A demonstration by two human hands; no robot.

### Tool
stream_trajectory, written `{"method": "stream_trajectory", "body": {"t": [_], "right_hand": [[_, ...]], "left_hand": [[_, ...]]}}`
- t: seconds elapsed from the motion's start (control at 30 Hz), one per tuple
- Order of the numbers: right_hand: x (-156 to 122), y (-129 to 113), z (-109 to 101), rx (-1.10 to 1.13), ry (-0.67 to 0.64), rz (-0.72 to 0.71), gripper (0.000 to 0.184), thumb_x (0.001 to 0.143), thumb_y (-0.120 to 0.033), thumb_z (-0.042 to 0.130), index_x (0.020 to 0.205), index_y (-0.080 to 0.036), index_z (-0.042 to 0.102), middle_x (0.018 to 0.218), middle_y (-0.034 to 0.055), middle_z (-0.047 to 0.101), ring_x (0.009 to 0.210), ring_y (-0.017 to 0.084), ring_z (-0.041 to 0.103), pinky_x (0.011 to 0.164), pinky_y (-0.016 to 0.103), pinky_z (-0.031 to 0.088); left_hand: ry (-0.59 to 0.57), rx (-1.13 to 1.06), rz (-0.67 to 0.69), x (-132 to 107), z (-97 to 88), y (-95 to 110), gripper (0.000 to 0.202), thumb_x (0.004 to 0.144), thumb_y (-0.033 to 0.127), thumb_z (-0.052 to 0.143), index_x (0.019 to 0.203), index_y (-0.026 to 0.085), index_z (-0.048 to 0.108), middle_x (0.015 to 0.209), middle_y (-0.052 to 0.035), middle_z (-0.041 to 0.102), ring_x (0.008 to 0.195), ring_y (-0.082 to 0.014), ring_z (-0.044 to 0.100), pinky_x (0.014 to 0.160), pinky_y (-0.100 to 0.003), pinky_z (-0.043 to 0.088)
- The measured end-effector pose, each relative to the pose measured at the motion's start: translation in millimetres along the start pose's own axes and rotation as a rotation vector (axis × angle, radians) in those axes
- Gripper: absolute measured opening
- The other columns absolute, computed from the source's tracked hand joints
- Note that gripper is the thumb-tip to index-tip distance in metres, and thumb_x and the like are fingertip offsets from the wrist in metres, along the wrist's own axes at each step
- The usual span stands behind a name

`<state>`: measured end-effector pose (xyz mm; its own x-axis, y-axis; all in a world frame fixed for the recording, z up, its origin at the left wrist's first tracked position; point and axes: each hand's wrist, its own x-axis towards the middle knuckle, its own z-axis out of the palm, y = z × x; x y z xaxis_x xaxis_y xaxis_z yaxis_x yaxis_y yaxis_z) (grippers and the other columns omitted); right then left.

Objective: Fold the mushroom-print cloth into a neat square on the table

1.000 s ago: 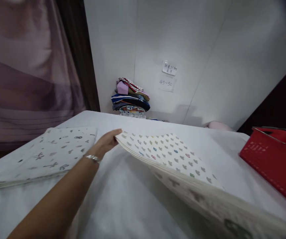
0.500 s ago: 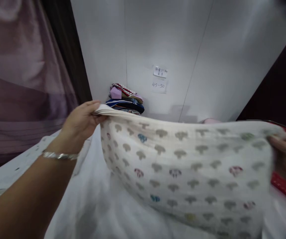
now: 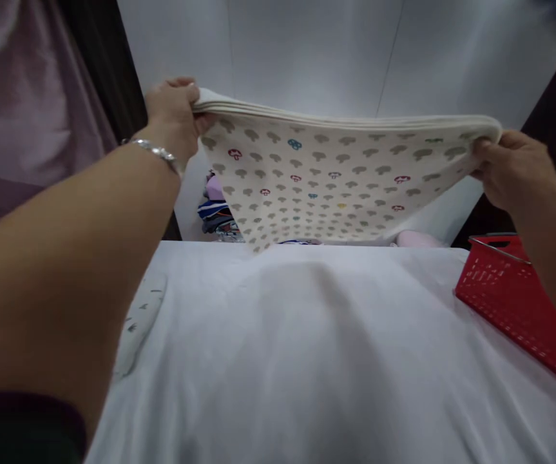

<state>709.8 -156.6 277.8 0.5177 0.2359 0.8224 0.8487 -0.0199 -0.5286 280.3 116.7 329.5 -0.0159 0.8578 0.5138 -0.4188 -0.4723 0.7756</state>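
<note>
A white cloth with a mushroom print (image 3: 326,167), mostly grey with some red, blue and yellow, hangs stretched between my hands above the white-covered surface (image 3: 278,361). My left hand (image 3: 174,119) pinches its upper left corner, where several layers show along the edge. At the upper right corner, my right hand (image 3: 509,164) grips the cloth with the thumb on the near side. The lower part of the cloth swings away from me, toward the wall. A silver bracelet (image 3: 154,151) circles my left wrist.
At right stands a red perforated plastic basket (image 3: 509,290) with a metal handle. Folded fabrics (image 3: 217,209) are stacked by the wall, partly behind the cloth. A patterned white fabric (image 3: 140,322) lies at left. Pink drapery (image 3: 31,103) hangs at far left.
Both hands have risen, lifting the cloth well above the surface. Its lower part has swung outward toward the wall, uncovering the white surface and the red basket.
</note>
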Motion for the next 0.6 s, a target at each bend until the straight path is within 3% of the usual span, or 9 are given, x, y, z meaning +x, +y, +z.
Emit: {"method": "stream_trajectory", "body": {"t": [0.07,0.13,0.23,0.3,0.4,0.5,0.6], "right_hand": [[-29.1,7.2,-8.2,0.17,-0.162,0.107,0.062,0.079,-0.043,0.029,0.084,0.009,0.063,0.11,0.0241,0.058,0.092,0.014,0.06,0.059,0.034,0.034],[-72.0,21.7,-14.2,0.201,-0.25,0.174,0.055,0.08,-0.04,0.044,0.109,0.003,0.06,0.115,0.0221,0.059,0.101,0.014,0.058,0.067,0.029,0.037],[-154.0,55.0,-20.0,0.122,-0.479,0.244,0.049,0.081,-0.042,0.055,0.111,-0.004,0.063,0.113,0.0206,0.062,0.105,0.017,0.058,0.082,0.028,0.04],[-214.5,79.0,-22.5,0.106,-0.631,0.256,0.047,0.078,-0.05,0.058,0.101,-0.011,0.068,0.105,0.0177,0.066,0.1,0.021,0.061,0.087,0.031,0.042],[-295.8,103.9,-26.9,0.111,-0.843,0.305,0.047,0.073,-0.061,0.059,0.093,-0.021,0.071,0.099,0.0117,0.069,0.095,0.028,0.064,0.088,0.039,0.047],[-341.2,107.8,-36.7,0.135,-0.879,0.355,0.046,0.078,-0.061,0.052,0.099,-0.024,0.069,0.108,0.0097,0.067,0.101,0.028,0.062,0.09,0.038,0.048],[-352.1,99.3,-53.3,0.106,-0.824,0.336,0.047,0.081,-0.06,0.05,0.107,-0.023,0.066,0.117,0.0088,0.064,0.11,0.027,0.057,0.098,0.039,0.043]], "left_hand": [[-0.077,0.008,0.019,-17.7,-21.4,-7.3,0.009,0.086,0.01,0.052,0.092,0.01,0.057,0.089,0.0054,0.064,0.097,-0.008,0.056,0.071,-0.024,0.044],[-0.11,0.034,-0.026,-49.9,-50.6,-25.8,0.012,0.079,0.011,0.061,0.088,0.019,0.061,0.078,0.0083,0.064,0.09,-0.0077,0.059,0.073,-0.023,0.047],[-0.094,0.139,-0.233,-121.4,-102.4,-67.2,0.008,0.077,0.015,0.063,0.085,0.016,0.064,0.082,0.0039,0.066,0.079,-0.0082,0.061,0.069,-0.021,0.05],[-0.101,0.221,-0.472,-178.2,-136.6,-97.5,0.016,0.073,0.015,0.065,0.088,0.013,0.066,0.087,-0.0016,0.067,0.078,-0.011,0.063,0.067,-0.02,0.053],[0.016,0.314,-0.811,-256.8,-178.3,-134.2,0.024,0.07,0.013,0.067,0.094,0.014,0.066,0.091,-0.0055,0.068,0.076,-0.0132,0.064,0.061,-0.02,0.054],[0.161,0.336,-0.973,-303.4,-202.0,-146.7,0.017,0.074,0.01,0.063,0.09,0.016,0.066,0.09,-0.0045,0.068,0.07,-0.0113,0.063,0.056,-0.017,0.054],[0.226,0.299,-0.911,-316.8,-212.1,-135.2,0.017,0.075,0.009,0.06,0.088,0.018,0.067,0.091,-0.0022,0.067,0.068,-0.0096,0.062,0.057,-0.016,0.054]]}}
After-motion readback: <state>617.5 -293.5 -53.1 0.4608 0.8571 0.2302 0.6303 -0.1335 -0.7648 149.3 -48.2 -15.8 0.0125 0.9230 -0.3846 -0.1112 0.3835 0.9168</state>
